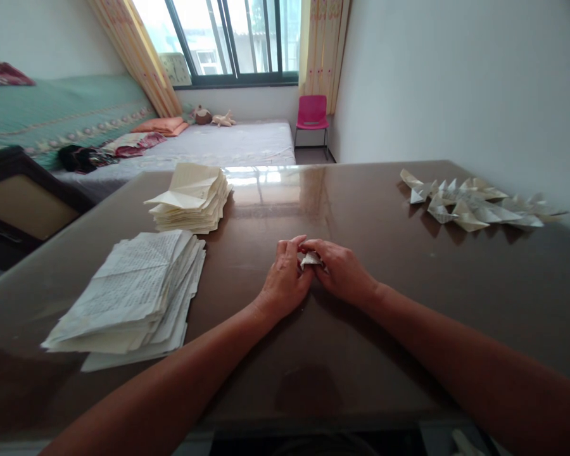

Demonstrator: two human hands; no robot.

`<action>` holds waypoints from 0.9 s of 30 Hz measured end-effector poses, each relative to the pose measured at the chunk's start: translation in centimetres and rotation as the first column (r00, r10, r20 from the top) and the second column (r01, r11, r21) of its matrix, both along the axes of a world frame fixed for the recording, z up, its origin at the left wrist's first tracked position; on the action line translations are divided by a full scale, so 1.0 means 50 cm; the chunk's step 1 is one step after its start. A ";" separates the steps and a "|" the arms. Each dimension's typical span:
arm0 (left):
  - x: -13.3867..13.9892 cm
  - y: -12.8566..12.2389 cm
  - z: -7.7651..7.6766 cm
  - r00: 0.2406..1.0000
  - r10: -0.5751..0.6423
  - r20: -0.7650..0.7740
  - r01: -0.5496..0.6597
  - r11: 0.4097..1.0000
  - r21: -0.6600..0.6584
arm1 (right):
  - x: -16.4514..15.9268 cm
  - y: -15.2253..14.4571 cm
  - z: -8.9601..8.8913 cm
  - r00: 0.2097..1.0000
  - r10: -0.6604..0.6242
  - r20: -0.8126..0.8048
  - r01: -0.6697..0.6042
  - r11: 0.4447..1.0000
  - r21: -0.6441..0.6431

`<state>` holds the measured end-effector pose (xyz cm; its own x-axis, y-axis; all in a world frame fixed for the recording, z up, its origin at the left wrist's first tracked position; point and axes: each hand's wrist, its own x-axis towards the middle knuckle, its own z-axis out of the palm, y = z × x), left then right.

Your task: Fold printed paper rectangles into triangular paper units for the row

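Near the middle of the brown table (361, 373), my left hand (287, 275) and my right hand (342, 269) meet around a small folded piece of paper (311, 259). Fingers and thumbs of both hands close on it from either side, and only its whitish upper part shows between them. The rest of the folded paper is hidden by my fingers. My left hand is the nearer one to the two paper stacks; my right hand is on the side of the finished-looking folded paper shapes.
At left lie a stack of written sheets (123, 285) and, behind it, a stack of cream paper (190, 196). Several pointed folded paper shapes (475, 202) sit at the far right by the wall. Beyond the table are a bed (251, 142) and a pink chair (312, 114).
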<state>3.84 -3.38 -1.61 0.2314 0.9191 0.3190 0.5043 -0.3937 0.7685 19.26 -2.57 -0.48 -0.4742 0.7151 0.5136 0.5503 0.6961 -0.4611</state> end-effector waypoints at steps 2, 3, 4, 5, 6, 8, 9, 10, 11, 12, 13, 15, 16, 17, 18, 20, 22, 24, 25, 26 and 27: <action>-0.002 0.001 0.001 1.000 -0.017 0.008 0.017 1.000 0.020 | 0.002 0.002 -0.002 1.000 -0.012 -0.014 0.012 1.000 -0.007; -0.003 0.001 0.001 1.000 -0.022 0.015 0.021 0.999 0.035 | 0.003 0.003 -0.003 1.000 -0.025 -0.015 0.025 1.000 -0.014; -0.003 0.001 0.002 1.000 -0.021 0.019 0.020 0.999 0.051 | 0.004 0.004 -0.004 0.999 -0.046 -0.013 0.045 0.999 -0.026; -0.004 0.002 0.002 1.000 -0.016 0.020 0.015 0.998 0.068 | 0.006 0.005 -0.005 0.997 -0.072 -0.005 0.071 0.996 -0.046; -0.005 0.002 0.001 1.000 -0.010 0.020 0.008 0.997 0.082 | 0.008 0.006 -0.005 0.995 -0.100 0.008 0.100 0.992 -0.073; -0.009 0.004 -0.001 1.000 -0.005 0.014 0.004 0.995 0.098 | 0.012 0.008 -0.007 0.988 -0.143 0.054 0.150 0.979 -0.141; -0.011 0.007 -0.002 1.000 -0.004 0.006 0.003 0.995 0.101 | 0.014 0.009 -0.007 0.984 -0.157 0.082 0.169 0.971 -0.169; -0.013 0.010 -0.004 1.000 0.002 -0.006 -0.001 0.995 0.103 | 0.016 0.010 -0.008 0.979 -0.169 0.112 0.188 0.964 -0.187; -0.016 0.013 -0.005 1.000 0.012 -0.020 -0.010 0.995 0.104 | 0.017 0.011 -0.008 0.973 -0.182 0.141 0.207 0.959 -0.193; -0.019 0.017 -0.007 0.999 0.025 -0.040 -0.020 0.994 0.103 | 0.019 0.012 -0.008 0.966 -0.198 0.168 0.228 0.955 -0.187; -0.022 0.021 -0.008 0.997 0.038 -0.065 -0.031 0.994 0.102 | 0.021 0.013 -0.008 0.958 -0.215 0.191 0.249 0.952 -0.176; -0.025 0.027 -0.009 0.991 0.053 -0.125 -0.042 0.995 0.092 | 0.023 0.015 -0.008 0.947 -0.225 0.229 0.266 0.950 -0.165; -0.026 0.028 -0.009 0.987 0.053 -0.151 -0.040 0.995 0.086 | 0.023 0.016 -0.008 0.946 -0.213 0.242 0.258 0.951 -0.170; -0.025 0.028 -0.009 0.984 0.049 -0.170 -0.036 0.996 0.081 | 0.023 0.016 -0.007 0.948 -0.197 0.251 0.245 0.953 -0.178; -0.023 0.025 -0.008 0.983 0.042 -0.180 -0.029 0.997 0.077 | 0.023 0.016 -0.006 0.949 -0.181 0.257 0.232 0.955 -0.185; -0.016 0.017 -0.005 0.984 0.014 -0.178 0.000 0.997 0.077 | 0.020 0.013 -0.005 0.947 -0.175 0.270 0.228 0.957 -0.178; -0.009 0.007 -0.003 0.982 -0.027 -0.185 0.043 0.996 0.081 | 0.015 0.010 -0.003 0.932 -0.200 0.302 0.254 0.955 -0.152; -0.004 0.000 -0.002 0.979 -0.045 -0.198 0.063 0.994 0.085 | 0.011 0.007 -0.001 0.910 -0.226 0.347 0.285 0.950 -0.128; -0.002 -0.001 -0.002 0.979 -0.041 -0.200 0.059 0.994 0.086 | 0.009 0.006 -0.001 0.898 -0.238 0.369 0.299 0.947 -0.118; 0.000 -0.002 -0.003 0.979 -0.036 -0.198 0.054 0.995 0.088 | 0.007 0.005 0.000 0.888 -0.248 0.388 0.311 0.944 -0.107; 0.001 -0.002 -0.003 0.980 -0.035 -0.197 0.053 0.995 0.089 | 0.006 0.005 0.001 0.878 -0.257 0.403 0.319 0.943 -0.095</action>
